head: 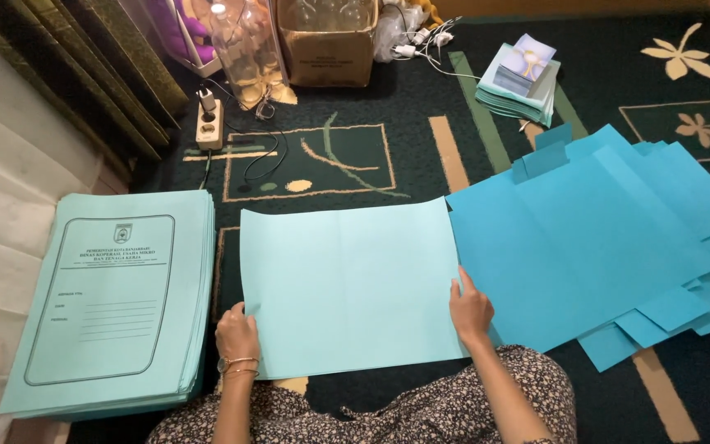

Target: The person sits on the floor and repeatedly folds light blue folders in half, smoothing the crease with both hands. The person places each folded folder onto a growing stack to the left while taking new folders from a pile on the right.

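Carpet (355, 156): dark green, cream and tan pattern, covers the whole floor; everything sits on it.

Blue sheets (601, 230): big loose spread on the right, overlapping and fanned, deeper blue than the rest. Left edge touches or slightly underlaps the open sheet.

Open sheet (347, 284): pale turquoise, blank, lying flat at centre in front of the person, faint fold line down the middle. Both hands are on it.

Folder stack (117, 304): left side, just beside the open sheet but apart from it. Same pale green-blue, top one has a printed framed form on it. Neatly squared.

Curtain (10, 205): pale, along the left edge, next to the stack.

Box (326, 45): cardboard, top centre, with clear bottles (244, 49) just left of it.

Small stack (523, 82): folded pale sheets, top right of centre, well apart from the hands.

Power strip (209, 123): top left, black cable running off it.

Right hand (470, 308): grip on the open sheet's right edge, fingers on top, partly curled; thumb position can't tell.

Left hand (236, 333): at the sheet's lower left edge, fingers curled onto it, bangles on the wrist. Pinch or just pressing, can't tell.
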